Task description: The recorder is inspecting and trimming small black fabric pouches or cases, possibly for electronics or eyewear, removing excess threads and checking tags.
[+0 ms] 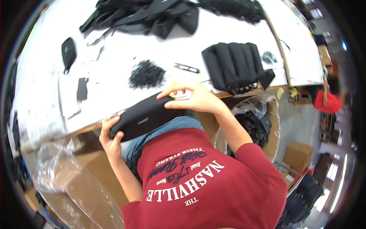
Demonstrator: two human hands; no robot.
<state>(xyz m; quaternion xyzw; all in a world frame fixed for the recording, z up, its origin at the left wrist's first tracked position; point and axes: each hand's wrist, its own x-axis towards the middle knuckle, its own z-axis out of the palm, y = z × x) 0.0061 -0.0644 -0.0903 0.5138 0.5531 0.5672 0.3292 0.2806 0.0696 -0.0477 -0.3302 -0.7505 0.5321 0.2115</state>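
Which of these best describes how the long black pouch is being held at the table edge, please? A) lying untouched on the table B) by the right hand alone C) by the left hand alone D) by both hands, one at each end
D: the left hand has its grip on the lower end of the long black pouch, and the right hand rests on the upper end.

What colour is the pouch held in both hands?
Black. The pouch shows best in the head view, gripped by the left hand and right hand.

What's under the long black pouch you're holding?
Under the long black pouch you can see blue jeans and the white table edge. The left hand and right hand grip its ends; its underside is hidden.
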